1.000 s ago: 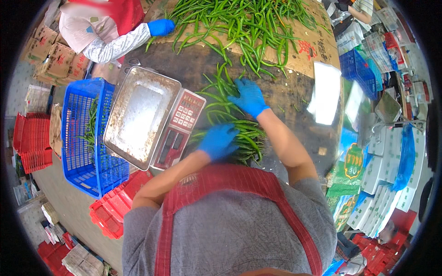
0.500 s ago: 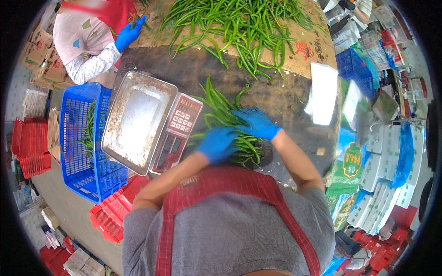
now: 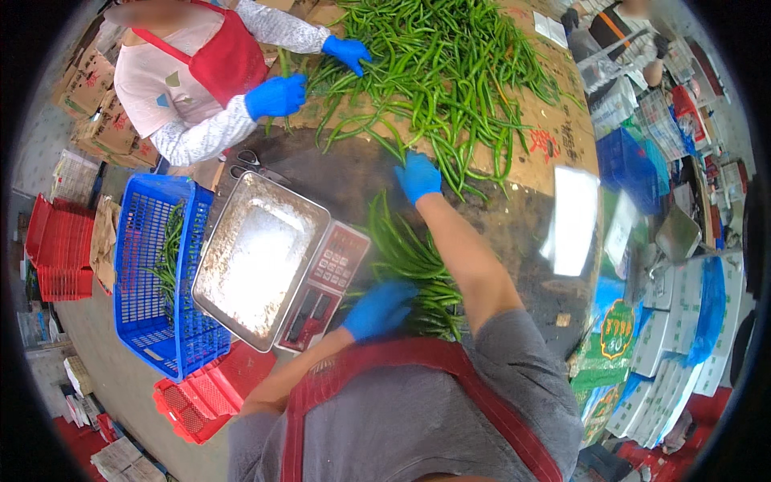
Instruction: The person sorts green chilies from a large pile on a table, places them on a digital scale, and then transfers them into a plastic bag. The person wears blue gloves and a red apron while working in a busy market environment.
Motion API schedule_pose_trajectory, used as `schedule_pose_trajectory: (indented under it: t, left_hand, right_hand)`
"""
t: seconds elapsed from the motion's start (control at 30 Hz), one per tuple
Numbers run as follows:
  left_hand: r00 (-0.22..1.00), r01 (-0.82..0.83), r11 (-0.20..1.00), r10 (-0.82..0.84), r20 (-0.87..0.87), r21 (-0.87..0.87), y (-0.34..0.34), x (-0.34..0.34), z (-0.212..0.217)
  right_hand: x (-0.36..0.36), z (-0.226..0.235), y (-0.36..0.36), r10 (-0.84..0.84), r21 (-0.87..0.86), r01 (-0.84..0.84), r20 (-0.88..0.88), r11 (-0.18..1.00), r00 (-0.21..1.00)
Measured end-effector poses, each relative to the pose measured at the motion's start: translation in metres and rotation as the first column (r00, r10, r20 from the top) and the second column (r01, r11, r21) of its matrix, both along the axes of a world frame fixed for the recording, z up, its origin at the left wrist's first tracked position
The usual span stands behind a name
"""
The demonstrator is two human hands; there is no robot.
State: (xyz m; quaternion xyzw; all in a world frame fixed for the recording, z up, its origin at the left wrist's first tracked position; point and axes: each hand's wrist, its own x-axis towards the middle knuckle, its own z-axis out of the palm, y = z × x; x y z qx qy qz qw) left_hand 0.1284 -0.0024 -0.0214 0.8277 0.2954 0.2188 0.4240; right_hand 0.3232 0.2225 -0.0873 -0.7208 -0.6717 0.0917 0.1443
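Note:
My left hand [image 3: 379,308], in a blue glove, rests on a small bundle of long green chillies [image 3: 414,261] lying on the dark table just in front of me. My right hand [image 3: 418,176], also gloved in blue, is stretched forward to the near edge of the big heap of green chillies [image 3: 450,72] spread over cardboard. Its fingers are curled down onto the chillies there; whether it grips any is unclear. A weighing scale [image 3: 277,261] with a steel pan stands to the left of the bundle.
A co-worker in a red apron [image 3: 205,68] sorts chillies at the far left of the heap with both gloved hands. A blue crate [image 3: 148,277] holding some chillies and red crates [image 3: 201,394] stand on the left. Scissors [image 3: 253,166] lie behind the scale. Boxes and bags crowd the right.
My right hand has left the small bundle and reached forward to the big heap. My left hand stays on the bundle. The co-worker has shifted closer along the table.

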Motion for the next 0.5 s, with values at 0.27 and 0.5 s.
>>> schedule_pose_trajectory:
  t: [0.27, 0.5]
  left_hand:
    - [0.934, -0.267, 0.847, 0.345, 0.094, -0.460, 0.017, -0.011, 0.007]
    - [0.639, -0.015, 0.454, 0.689, 0.341, -0.891, 0.061, 0.016, 0.017]
  right_hand:
    - [0.028, 0.010, -0.065, -0.190, -0.324, -0.063, -0.689, 0.944, 0.700]
    - [0.011, 0.101, -0.193, -0.418, -0.415, -0.255, -0.907, 0.873, 0.043]
